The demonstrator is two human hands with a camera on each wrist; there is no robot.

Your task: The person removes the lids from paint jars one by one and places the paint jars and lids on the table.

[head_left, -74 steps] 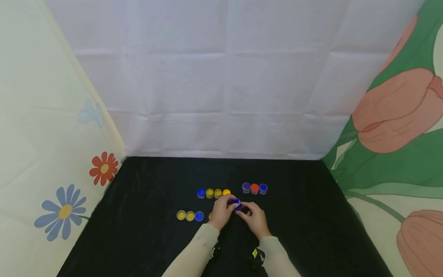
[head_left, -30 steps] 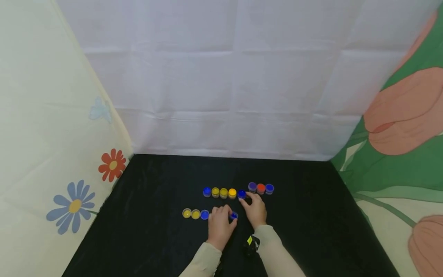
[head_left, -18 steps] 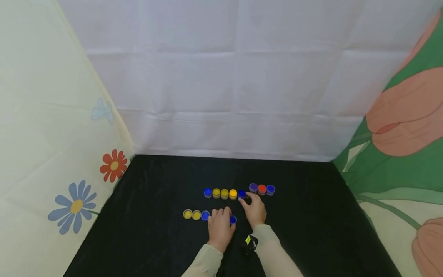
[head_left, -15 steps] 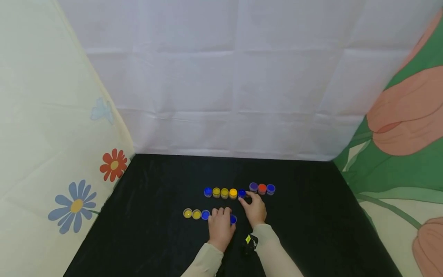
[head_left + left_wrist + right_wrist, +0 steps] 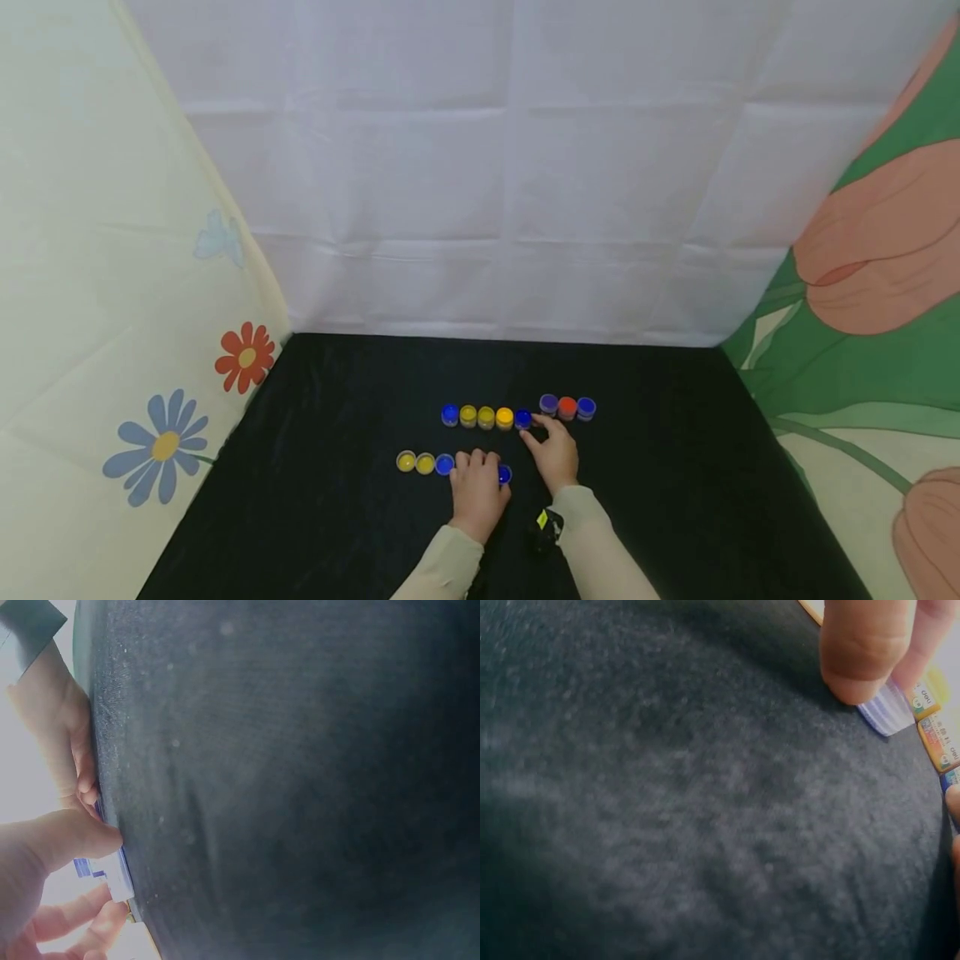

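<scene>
My left hand (image 5: 477, 496) holds a small blue paint pot (image 5: 505, 474) at the right end of the front row. In the left wrist view, thumb and fingers pinch the pot (image 5: 118, 877), which has a blue-and-white side. My right hand (image 5: 553, 454) is at the right end of the back row, fingertips on a small dark blue lid (image 5: 522, 419). The right wrist view shows the ribbed, translucent edge of this lid (image 5: 889, 710) under the fingers. Left of my left hand sit two yellow pots (image 5: 416, 462) and a blue pot (image 5: 444, 464); its fingers hide the row's middle.
Blue, yellow and orange-yellow round pieces (image 5: 486, 417) line the back row beside my right hand. Further right stand a purple, a red pot (image 5: 567, 408) and a blue one, side by side. Black cloth (image 5: 360, 533) covers the table, with a white sheet (image 5: 480, 208) behind.
At first both hands were together on one blue pot. They moved apart, the left to the front row with the pot, the right to the back row with the lid. Lately they barely move.
</scene>
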